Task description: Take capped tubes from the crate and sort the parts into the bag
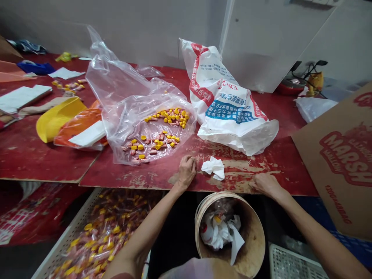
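My left hand (187, 171) rests at the front edge of the red table, its fingers curled in and nothing visible in them. Just to its right lies a crumpled white tissue (214, 168), apart from the hand. At the same edge, farther right, my right hand (266, 183) is closed in a loose fist against the tabletop, with no object showing. Beyond my left hand, a clear plastic bag (124, 110) lies open with small pink pieces with yellow caps (171, 115) inside. A white printed sack (229, 102) slumps behind the tissue.
Below the edge, between my arms, a bucket (255, 236) holds crumpled tissues. A white crate (54, 254) of yellow-capped pieces stands lower left. The cardboard box (340, 162) is at right. At left lie a yellow sheet (55, 116), an orange bag (84, 124) and a blue tape dispenser (36, 68).
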Action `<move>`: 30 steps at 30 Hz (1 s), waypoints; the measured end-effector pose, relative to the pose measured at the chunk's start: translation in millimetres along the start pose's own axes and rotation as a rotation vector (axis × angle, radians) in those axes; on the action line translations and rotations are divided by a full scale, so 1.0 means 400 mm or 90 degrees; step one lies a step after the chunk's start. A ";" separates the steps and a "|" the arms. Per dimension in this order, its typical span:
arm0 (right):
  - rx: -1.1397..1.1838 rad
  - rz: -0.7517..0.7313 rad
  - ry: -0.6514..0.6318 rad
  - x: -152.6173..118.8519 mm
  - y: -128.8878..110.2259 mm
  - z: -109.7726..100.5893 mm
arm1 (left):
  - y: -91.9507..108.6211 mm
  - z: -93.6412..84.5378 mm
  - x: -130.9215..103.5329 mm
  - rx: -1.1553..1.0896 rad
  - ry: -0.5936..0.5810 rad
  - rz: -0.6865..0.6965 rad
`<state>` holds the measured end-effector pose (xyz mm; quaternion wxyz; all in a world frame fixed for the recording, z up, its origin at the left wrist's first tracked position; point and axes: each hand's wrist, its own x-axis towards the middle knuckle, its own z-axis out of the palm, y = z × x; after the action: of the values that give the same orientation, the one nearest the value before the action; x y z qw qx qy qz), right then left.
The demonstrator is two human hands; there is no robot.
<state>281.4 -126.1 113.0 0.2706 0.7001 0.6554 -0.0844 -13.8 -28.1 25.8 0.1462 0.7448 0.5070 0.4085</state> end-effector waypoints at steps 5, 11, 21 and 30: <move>0.006 -0.027 -0.058 0.024 -0.006 0.016 | -0.012 0.014 -0.019 0.045 -0.007 0.008; 0.017 -0.005 -0.094 0.036 0.010 0.023 | -0.004 0.034 -0.013 0.067 -0.033 0.024; 0.009 0.005 -0.057 0.027 0.006 0.060 | 0.009 0.027 -0.027 0.049 0.014 0.047; 0.044 0.066 -0.011 0.025 -0.006 0.060 | 0.058 0.012 -0.043 0.022 -0.008 0.119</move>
<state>286.1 -129.2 87.3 0.2563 0.7412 0.6125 -0.0990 2.1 -52.4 29.7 0.0976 0.7941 0.4412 0.4065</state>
